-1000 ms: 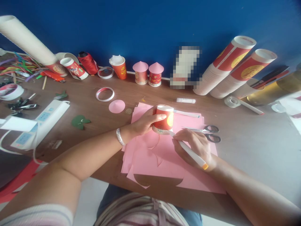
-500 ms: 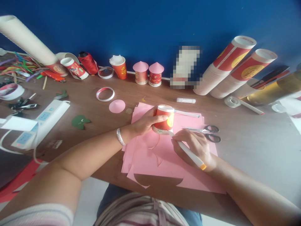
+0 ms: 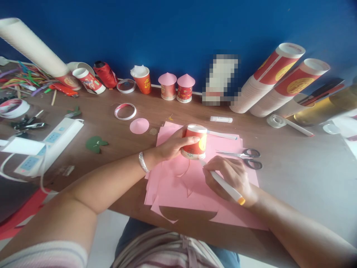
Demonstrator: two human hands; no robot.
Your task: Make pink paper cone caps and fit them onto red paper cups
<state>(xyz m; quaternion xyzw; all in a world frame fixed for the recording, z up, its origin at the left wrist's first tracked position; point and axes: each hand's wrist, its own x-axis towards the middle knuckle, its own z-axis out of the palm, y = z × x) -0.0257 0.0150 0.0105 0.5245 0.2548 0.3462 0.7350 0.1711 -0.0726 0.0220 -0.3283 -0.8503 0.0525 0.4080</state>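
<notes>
A red paper cup [image 3: 196, 136] with a yellow emblem stands upside down over the paper, a pale band with drawn marks round its lower edge. My left hand [image 3: 178, 142] is closed round its left side, thumb across the front. In my right hand [image 3: 230, 173] is a white marker [image 3: 227, 187] with an orange end, its tip at the cup's lower band; I cannot tell whether it touches. Both hands are above a stack of pink paper [image 3: 178, 190] with cut-out edges. Black-handled scissors [image 3: 242, 153] lie just beyond my right hand, and a white pen [image 3: 223, 134] lies behind the cup.
Two red cups with pink cone tops [image 3: 185, 87] stand by the blue wall. A pink paper cone [image 3: 139, 125] lies left of the stack. Tall cup stacks [image 3: 267, 80] lean at the right. A power strip [image 3: 50, 147] and green cut-out [image 3: 95, 144] lie left.
The marker tip has moved slightly down and left along the cup's lower edge, with small motion of my right hand. My left hand holds the cup as before.
</notes>
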